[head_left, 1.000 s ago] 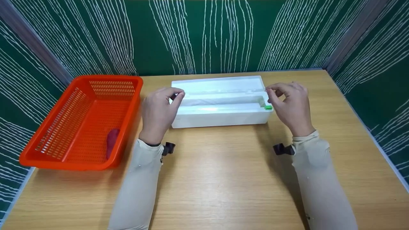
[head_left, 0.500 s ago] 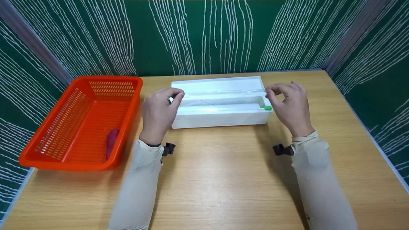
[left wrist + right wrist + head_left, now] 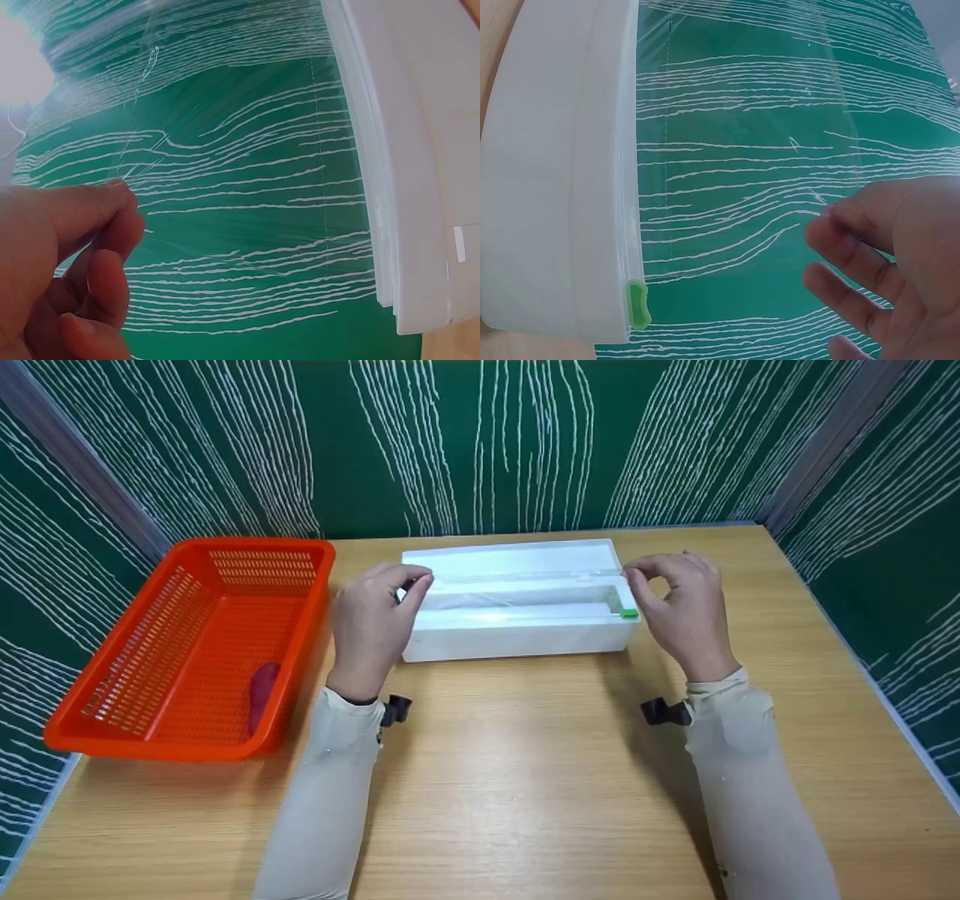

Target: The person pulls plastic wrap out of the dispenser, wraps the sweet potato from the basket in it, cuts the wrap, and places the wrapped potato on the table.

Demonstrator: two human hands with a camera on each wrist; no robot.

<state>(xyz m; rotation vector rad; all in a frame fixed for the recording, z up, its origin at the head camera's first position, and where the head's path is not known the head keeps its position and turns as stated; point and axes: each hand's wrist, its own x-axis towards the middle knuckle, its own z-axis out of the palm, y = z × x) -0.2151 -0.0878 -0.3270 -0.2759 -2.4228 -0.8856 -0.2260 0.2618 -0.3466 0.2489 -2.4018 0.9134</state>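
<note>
Both hands (image 3: pixel 375 622) (image 3: pixel 686 619) pinch clear film (image 3: pixel 232 172) between fingers (image 3: pixel 120 221); white box (image 3: pixel 517 642) runs lengthwise left to right.

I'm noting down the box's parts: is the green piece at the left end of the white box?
No, the green piece sits at the front right corner of the white box.

Between the forearms (image 3: pixel 322 802), bare table (image 3: pixel 487 780) gives a wide lane up to the front of the white box (image 3: pixel 517 641), and another runs along the right edge beyond the right hand (image 3: pixel 684 615) to the back right corner. The orange basket (image 3: pixel 187 748) blocks the left edge, leaving a narrow strip beside the left hand (image 3: pixel 373 619), while clear film (image 3: pixel 757 150) spanning both hands bars the way over the box.
</note>
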